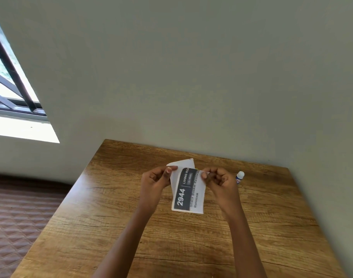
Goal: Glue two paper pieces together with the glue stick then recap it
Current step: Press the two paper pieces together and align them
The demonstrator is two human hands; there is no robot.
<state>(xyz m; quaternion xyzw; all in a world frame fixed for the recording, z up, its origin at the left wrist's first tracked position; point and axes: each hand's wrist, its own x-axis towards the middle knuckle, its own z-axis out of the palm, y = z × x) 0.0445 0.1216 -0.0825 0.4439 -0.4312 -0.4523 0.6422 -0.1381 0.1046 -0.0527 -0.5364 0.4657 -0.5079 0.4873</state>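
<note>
A printed paper piece (188, 195) with a dark band reading "2944" hangs above the wooden table (131, 217), held by its top corners. Behind it a plain white paper piece (183, 163) sticks out at the top. My left hand (156, 179) pinches the upper left edge of the papers. My right hand (217, 178) pinches the upper right corner. The glue stick (239, 177) stands on the table just right of my right hand, small, with a white cap on top and a blue label.
The table stands against a grey-green wall (191, 77). A window (9, 87) with dark bars is at the left. Brown patterned flooring (21, 217) lies beyond the table's left edge.
</note>
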